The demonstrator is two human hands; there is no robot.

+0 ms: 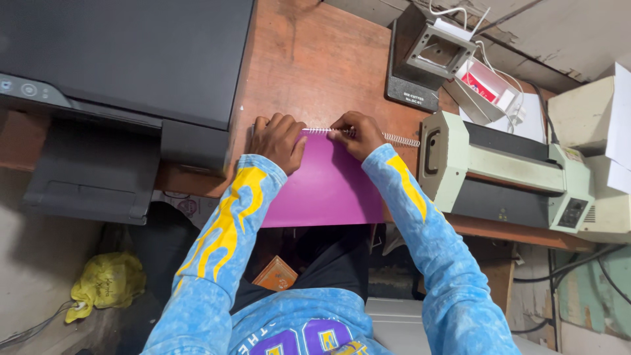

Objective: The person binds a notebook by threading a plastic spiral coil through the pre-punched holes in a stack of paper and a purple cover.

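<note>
A purple-covered booklet lies on the brown wooden table, its near edge hanging over the table's front. A white spiral binding coil runs along its far edge and sticks out to the right. My left hand presses flat on the cover's far left corner. My right hand pinches the coil at the middle of the far edge. Both sleeves are blue with yellow flames.
A black printer fills the left of the table. A cream laminating machine stands close to the right of the booklet. A grey cutter sits at the back. A yellow bag lies on the floor.
</note>
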